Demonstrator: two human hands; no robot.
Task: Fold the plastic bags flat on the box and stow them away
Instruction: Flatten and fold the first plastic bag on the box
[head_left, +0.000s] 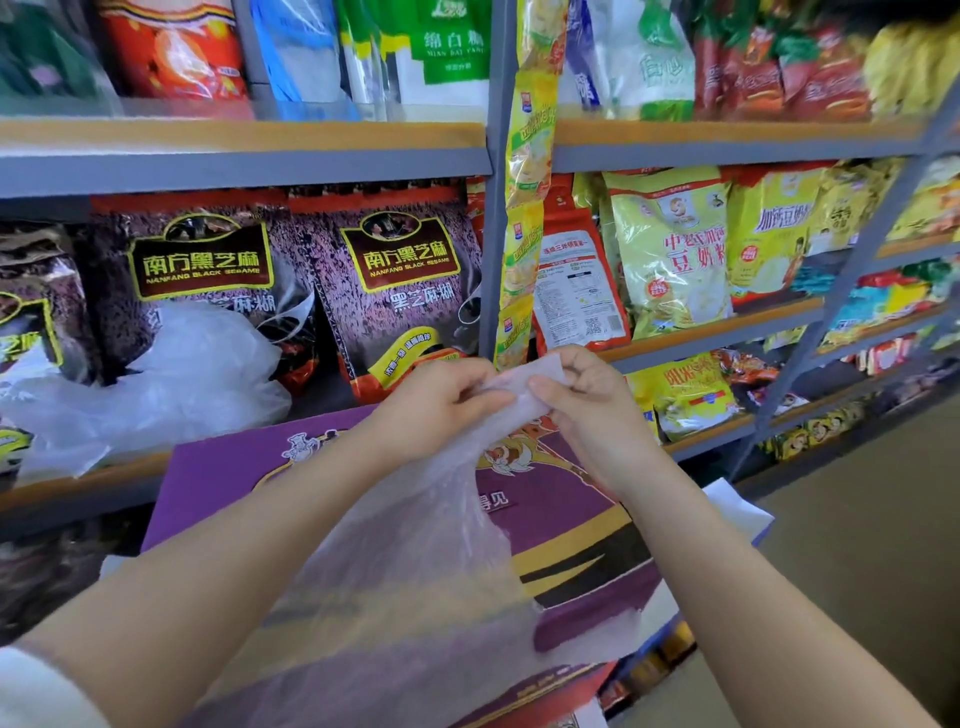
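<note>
Both hands, left and right, pinch the plastic bag, veiling the box.

My plastic bag veils the purple box at lower centre; upper-left shelf packets are blurred

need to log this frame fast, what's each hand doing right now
Left hand: closed, pinching the top edge of the plastic bag.
Right hand: closed, pinching the same bag's top edge.
</note>
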